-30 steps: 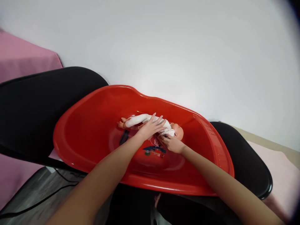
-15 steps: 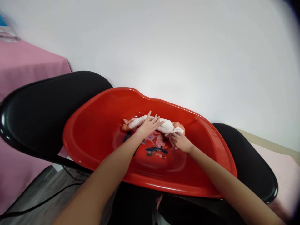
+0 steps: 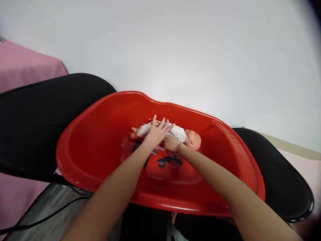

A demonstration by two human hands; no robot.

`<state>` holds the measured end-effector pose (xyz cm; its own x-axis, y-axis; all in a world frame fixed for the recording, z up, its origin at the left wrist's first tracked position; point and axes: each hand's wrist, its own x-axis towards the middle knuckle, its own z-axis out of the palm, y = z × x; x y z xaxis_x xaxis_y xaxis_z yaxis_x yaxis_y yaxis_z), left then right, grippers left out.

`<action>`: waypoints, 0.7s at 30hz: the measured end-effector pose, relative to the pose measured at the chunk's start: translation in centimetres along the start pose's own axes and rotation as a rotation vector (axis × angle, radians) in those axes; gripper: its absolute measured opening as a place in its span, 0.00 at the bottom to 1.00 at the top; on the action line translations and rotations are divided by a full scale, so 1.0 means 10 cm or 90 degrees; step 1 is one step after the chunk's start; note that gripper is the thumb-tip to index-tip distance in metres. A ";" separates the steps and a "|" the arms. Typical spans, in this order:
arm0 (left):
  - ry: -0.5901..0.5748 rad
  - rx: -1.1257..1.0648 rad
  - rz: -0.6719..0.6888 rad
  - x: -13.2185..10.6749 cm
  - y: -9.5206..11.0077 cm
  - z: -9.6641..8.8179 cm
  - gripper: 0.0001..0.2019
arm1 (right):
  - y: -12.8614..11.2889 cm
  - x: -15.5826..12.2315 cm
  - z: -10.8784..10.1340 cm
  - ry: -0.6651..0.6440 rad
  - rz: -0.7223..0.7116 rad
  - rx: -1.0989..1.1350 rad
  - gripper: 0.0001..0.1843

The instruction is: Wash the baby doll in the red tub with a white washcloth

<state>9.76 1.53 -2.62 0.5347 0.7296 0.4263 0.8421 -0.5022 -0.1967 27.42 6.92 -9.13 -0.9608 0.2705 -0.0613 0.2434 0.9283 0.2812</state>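
A baby doll (image 3: 177,133) in a white garment lies on its side in a red baby bathtub (image 3: 87,140). Its bare head (image 3: 194,139) points right and its feet (image 3: 133,132) left. My left hand (image 3: 157,133) rests open across the doll's middle, fingers spread. Close beside it, my right hand (image 3: 172,143) is curled closed against the near side of the doll's body. Its fingertips are tucked partly behind my left hand, so what they grip is hidden. A coloured cartoon print (image 3: 170,162) covers part of the tub's bottom.
Black chair-like surfaces stand at the tub's left (image 3: 50,117) and right (image 3: 273,177) ends. A white wall (image 3: 175,50) rises behind. Pink cloth (image 3: 27,63) drapes a table at the left. A black cable (image 3: 50,216) crosses the floor.
My right hand has moved left from the doll's head to its body. The white cloth it held over the head is gone from there, leaving the head uncovered. My left hand stays on the doll.
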 end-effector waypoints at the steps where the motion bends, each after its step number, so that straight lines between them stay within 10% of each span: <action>1: -0.004 0.004 0.004 0.01 0.01 0.01 0.30 | 0.03 -0.09 0.02 -0.033 -0.013 -0.043 0.19; 7: -0.006 -0.001 0.010 -0.01 0.00 0.10 0.31 | 0.07 -0.87 -0.04 -0.173 -0.068 -0.189 0.25; 13: -0.005 -0.003 0.006 0.01 -0.04 0.06 0.32 | 0.01 -1.43 -0.21 -0.140 -0.017 -0.215 0.23; 21: -0.003 -0.008 0.000 -0.01 -0.03 0.08 0.32 | -0.36 -0.44 -0.23 -0.053 -0.092 -0.100 0.19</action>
<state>9.50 2.01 -3.25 0.5355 0.7317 0.4217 0.8409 -0.5081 -0.1863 30.45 1.79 -7.68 -0.9684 0.1632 -0.1889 0.0737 0.9099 0.4083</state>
